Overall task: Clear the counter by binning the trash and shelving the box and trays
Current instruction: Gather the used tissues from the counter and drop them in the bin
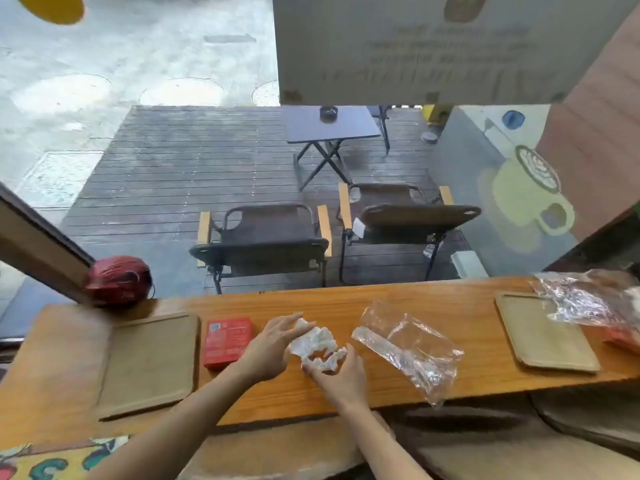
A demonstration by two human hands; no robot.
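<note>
Left hand (268, 348) and right hand (337, 374) both clutch crumpled tissue (317, 342) above counter (346, 303)

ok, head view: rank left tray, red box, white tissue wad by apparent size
1. left tray, clearly largest.
2-3. red box and tissue wad look about alike; the hands hide part of the wad, so no ranking.
</note>
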